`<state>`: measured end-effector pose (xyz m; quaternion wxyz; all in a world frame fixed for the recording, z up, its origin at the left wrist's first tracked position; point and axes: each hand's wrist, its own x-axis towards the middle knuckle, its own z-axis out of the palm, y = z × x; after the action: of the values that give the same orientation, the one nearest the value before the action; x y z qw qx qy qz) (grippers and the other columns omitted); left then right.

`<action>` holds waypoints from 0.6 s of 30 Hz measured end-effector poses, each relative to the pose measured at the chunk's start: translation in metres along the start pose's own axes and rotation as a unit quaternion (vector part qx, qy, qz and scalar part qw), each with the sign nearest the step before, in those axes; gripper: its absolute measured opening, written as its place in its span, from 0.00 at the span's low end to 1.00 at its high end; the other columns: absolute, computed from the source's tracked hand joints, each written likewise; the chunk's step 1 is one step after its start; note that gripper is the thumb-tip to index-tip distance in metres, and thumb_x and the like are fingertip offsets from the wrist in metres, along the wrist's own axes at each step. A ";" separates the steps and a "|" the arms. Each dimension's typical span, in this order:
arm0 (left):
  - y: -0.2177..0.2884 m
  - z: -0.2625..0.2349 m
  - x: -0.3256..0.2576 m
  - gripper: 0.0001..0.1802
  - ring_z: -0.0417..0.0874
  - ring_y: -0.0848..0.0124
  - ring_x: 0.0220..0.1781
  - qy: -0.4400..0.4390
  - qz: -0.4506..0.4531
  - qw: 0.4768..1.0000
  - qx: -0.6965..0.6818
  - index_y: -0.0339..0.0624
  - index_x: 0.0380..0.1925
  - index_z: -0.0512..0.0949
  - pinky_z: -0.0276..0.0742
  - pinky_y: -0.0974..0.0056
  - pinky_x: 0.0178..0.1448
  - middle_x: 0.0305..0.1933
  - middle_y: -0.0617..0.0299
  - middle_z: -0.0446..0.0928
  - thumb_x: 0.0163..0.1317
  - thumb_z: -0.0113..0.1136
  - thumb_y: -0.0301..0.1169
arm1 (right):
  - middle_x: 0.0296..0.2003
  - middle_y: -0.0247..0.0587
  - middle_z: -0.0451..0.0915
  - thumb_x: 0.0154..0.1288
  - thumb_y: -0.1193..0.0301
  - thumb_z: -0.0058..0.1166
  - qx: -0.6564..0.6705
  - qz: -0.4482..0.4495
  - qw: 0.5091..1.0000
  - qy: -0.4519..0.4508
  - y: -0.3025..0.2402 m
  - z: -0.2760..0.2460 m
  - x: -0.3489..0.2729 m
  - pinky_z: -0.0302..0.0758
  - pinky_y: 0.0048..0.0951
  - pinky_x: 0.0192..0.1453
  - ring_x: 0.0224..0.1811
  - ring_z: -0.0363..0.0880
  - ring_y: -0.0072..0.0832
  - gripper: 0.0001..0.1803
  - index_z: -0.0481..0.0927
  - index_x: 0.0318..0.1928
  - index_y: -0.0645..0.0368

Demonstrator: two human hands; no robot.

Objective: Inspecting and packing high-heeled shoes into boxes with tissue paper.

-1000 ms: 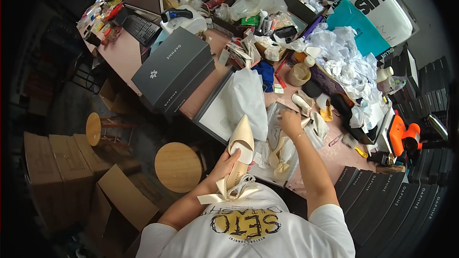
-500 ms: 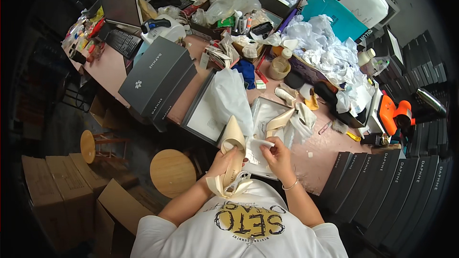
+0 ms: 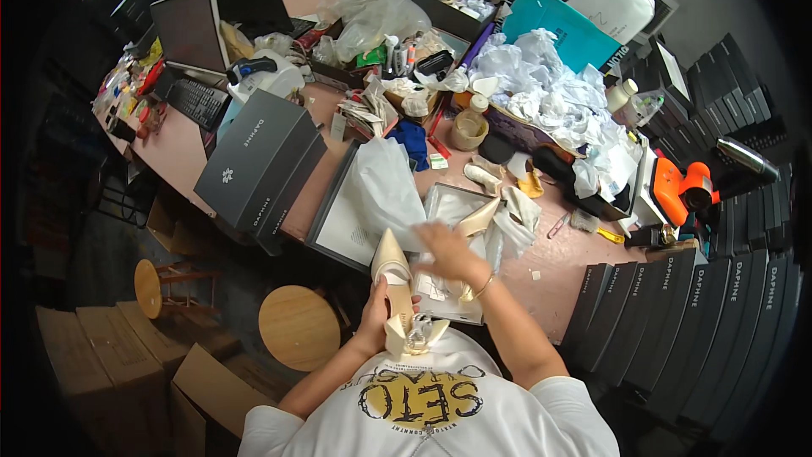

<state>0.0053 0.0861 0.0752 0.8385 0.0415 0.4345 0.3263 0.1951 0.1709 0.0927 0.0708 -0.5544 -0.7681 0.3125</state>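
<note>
A cream pointed shoe (image 3: 388, 256) with a sparkly strap points away from me. My left hand (image 3: 373, 315) is wrapped round its middle, close to my shirt. Something pale shows in the shoe's opening. My right hand (image 3: 454, 254), blurred by motion, is over the open shoe box, fingers stretched out to the left, with no object visible in it. A second cream shoe (image 3: 479, 217) lies in that open box (image 3: 470, 315). Left of it, white tissue paper (image 3: 382, 178) spills over a dark box lid (image 3: 320, 233).
Closed dark shoe boxes (image 3: 264, 152) stand at the table's left edge. Crumpled white paper (image 3: 545, 76) fills a bin behind, near a glue jar (image 3: 469, 129). An orange heat gun (image 3: 687, 186) and a yellow-handled brush (image 3: 605, 233) lie right. A round stool (image 3: 298, 327) stands lower left.
My right hand has let go of the small white piece and moved up and left, fingers extended. The shoe in my left hand has shifted slightly left and down as the view moved.
</note>
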 end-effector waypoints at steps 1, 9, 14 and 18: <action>0.004 0.001 -0.001 0.29 0.80 0.63 0.46 0.001 -0.004 1.000 0.011 0.44 0.56 0.63 0.80 0.61 0.46 0.48 0.54 0.72 0.70 0.39 0.56 | 0.55 0.49 0.74 0.55 0.66 0.56 -0.111 0.054 0.992 -0.017 0.018 -0.010 0.015 0.41 0.64 0.70 0.67 0.61 0.45 0.29 0.70 0.59 0.54; 0.018 0.009 0.004 0.28 0.80 0.62 0.46 0.067 0.049 0.997 -0.003 0.45 0.58 0.62 0.80 0.57 0.47 0.49 0.55 0.74 0.71 0.38 0.54 | 0.29 0.47 0.81 0.53 0.64 0.62 -0.083 0.094 0.983 0.131 0.050 0.024 0.017 0.63 0.56 0.61 0.39 0.81 0.42 0.16 0.75 0.36 0.60; 0.000 0.005 0.028 0.25 0.76 0.60 0.54 -0.028 0.073 0.996 -0.043 0.49 0.58 0.62 0.75 0.55 0.56 0.55 0.55 0.71 0.71 0.39 0.53 | 0.42 0.49 0.74 0.53 0.69 0.62 0.110 -0.078 0.982 0.134 -0.033 0.011 -0.036 0.76 0.39 0.44 0.42 0.77 0.47 0.18 0.72 0.43 0.61; -0.010 0.018 0.035 0.27 0.75 0.62 0.56 -0.022 0.058 0.998 -0.003 0.45 0.60 0.61 0.71 0.55 0.61 0.54 0.55 0.72 0.69 0.44 0.51 | 0.46 0.48 0.74 0.53 0.69 0.61 0.174 -0.022 0.976 0.126 -0.041 0.005 -0.051 0.74 0.39 0.49 0.46 0.75 0.47 0.21 0.74 0.48 0.59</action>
<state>0.0385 0.1031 0.0584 0.8279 0.0711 0.4115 0.3745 0.1786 0.1152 0.1235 0.2693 -0.5516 -0.6988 0.3672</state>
